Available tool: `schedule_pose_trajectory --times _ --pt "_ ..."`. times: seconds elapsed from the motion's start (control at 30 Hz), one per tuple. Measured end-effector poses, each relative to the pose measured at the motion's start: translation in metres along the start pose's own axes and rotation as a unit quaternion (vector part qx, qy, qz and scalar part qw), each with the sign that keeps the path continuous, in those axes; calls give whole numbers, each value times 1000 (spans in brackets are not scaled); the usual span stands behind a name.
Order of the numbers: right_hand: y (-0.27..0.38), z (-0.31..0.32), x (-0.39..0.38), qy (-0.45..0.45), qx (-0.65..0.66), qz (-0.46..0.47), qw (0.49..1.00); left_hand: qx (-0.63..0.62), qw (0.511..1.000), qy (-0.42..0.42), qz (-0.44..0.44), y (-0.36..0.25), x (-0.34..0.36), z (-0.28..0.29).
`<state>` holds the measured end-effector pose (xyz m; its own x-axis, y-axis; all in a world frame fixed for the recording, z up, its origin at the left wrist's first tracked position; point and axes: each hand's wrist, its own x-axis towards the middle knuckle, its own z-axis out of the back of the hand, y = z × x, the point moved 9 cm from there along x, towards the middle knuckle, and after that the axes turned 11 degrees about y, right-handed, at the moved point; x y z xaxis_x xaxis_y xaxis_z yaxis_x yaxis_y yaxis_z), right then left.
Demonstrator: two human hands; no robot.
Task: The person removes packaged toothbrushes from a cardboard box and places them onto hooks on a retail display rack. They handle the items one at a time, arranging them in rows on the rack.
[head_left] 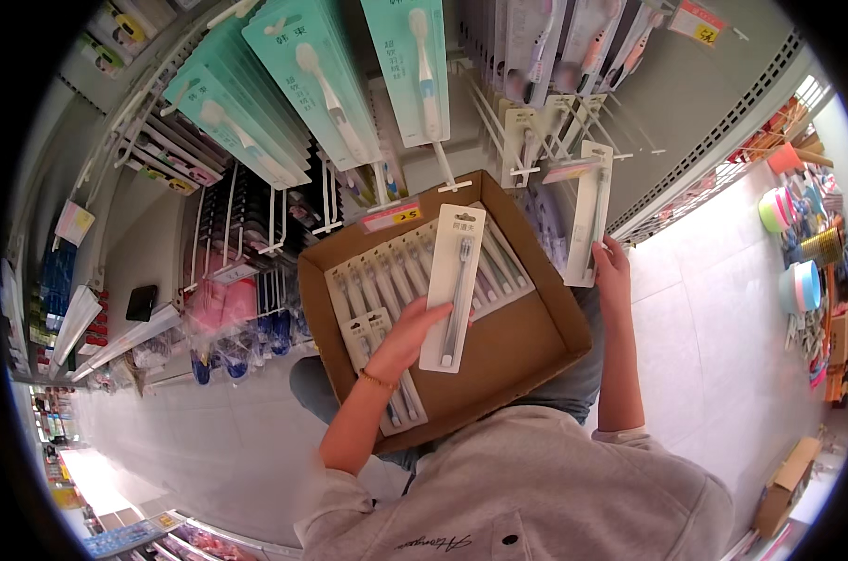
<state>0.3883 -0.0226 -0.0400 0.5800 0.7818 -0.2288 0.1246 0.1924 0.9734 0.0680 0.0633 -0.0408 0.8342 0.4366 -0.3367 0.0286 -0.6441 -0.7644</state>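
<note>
My left hand (410, 335) grips a packaged toothbrush (455, 290) on a pale card, above an open cardboard box (536, 365) that rests on my lap. Inside the box lie several more packaged toothbrushes (372, 285) in a row, with a few others (400, 397) near its left wall. Off the box's right side, my right hand (613, 271) pinches the lower edge of another carded toothbrush (589, 215). The top of that card is up by a rack hook, and I cannot tell whether it hangs on it. Similar cards (522, 145) hang on the hooks beside it.
Green-carded toothbrushes (330, 93) hang in rows above the box. Metal hooks (447, 173) jut out toward it. A dark phone (141, 303) lies on a shelf ledge at left. Buckets (800, 285) stand across the aisle at right, and a cardboard carton (787, 486) sits at lower right.
</note>
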Motion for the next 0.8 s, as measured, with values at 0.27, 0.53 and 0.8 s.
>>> schedule_pose_trajectory --times 0.27,0.53,0.8 --pt "-37 27 52 -66 -102 110 986 55 998 -18 3 5 3 7" --pt "-25 -7 147 3 -122 144 982 60 998 -23 5 13 8 17" --pt "7 -25 111 -39 -323 229 917 89 995 -41 12 5 2 7"
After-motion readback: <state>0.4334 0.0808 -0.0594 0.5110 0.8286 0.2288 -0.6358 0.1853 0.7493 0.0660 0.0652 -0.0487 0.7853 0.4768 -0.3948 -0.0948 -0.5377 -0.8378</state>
